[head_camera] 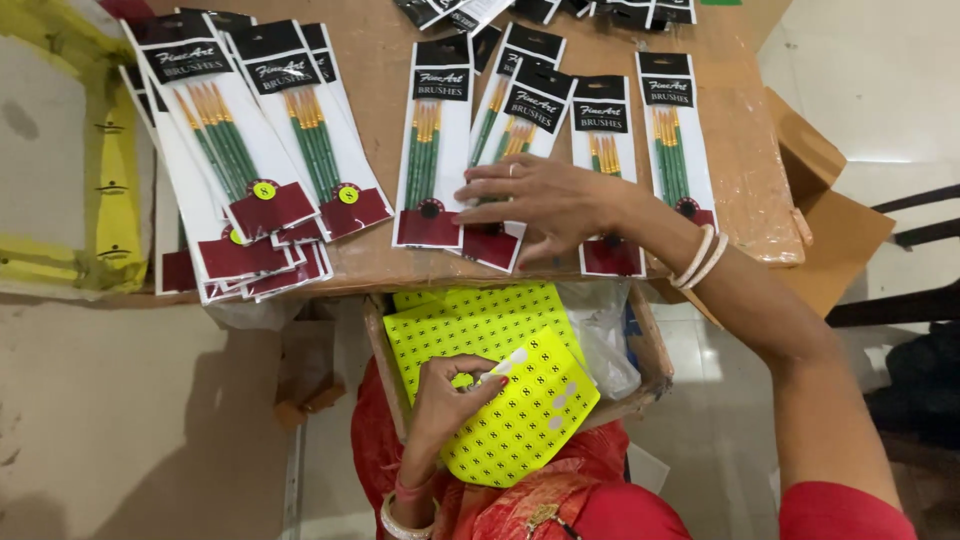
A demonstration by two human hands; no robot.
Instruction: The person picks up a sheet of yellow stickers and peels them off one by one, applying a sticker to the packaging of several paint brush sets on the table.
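My right hand (pixel 545 205) lies spread, fingers wide, flat on the brush packs (pixel 520 150) in the middle of the tabletop (pixel 745 170), pinning the one just under the palm. My left hand (pixel 448 398) is pinched narrow on the yellow sticker sheet (pixel 520 420), thumb and forefinger at a sticker near its upper edge; several spots there are already bare white. The sheet rests over my lap, above a cardboard box (pixel 655 350) holding more yellow sheets (pixel 470 320).

Far left, a fanned stack of packs (pixel 240 170) carries round yellow stickers on the maroon flaps; the middle row shows none that I can see.

Judgement: peel slowly so the sticker lifts by its edge without curling. Keep the right hand pressing so the slick pack doesn't slide. Place it centred on the maroon flap, matching the left stack, and press once.
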